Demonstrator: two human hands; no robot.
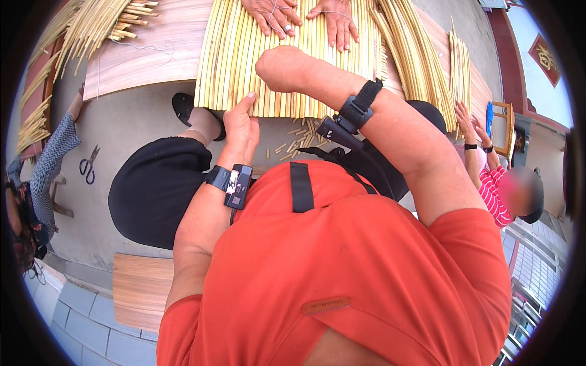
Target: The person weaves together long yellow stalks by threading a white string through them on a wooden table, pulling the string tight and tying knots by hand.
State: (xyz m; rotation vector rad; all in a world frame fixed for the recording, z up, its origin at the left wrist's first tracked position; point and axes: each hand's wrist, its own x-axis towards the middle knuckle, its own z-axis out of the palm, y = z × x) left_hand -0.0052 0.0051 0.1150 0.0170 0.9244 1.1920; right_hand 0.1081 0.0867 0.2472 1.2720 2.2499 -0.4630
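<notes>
A mat of pale yellow reed stalks [229, 58] lies side by side across the table in front of me. At its near left edge is my left hand [241, 125], thumb on top and the other fingers curled at the rim of the mat. Over the middle of the mat my right hand [279, 68] is closed in a fist, its back toward me. Whatever its fingers hold is hidden. On the far part of the mat rest another person's two hands, the left-hand one [271, 13] wearing a ring, the right-hand one [336, 21] with fingers spread. Thin thread runs by them.
Loose stalk bundles [421, 58] lie to the right, and another bundle [101, 30] at the far left. Cut stalk pieces [292, 141] litter the floor under the mat's edge. Scissors [89, 165] lie on the floor at left. People sit on both sides; a wooden board [143, 293] is behind.
</notes>
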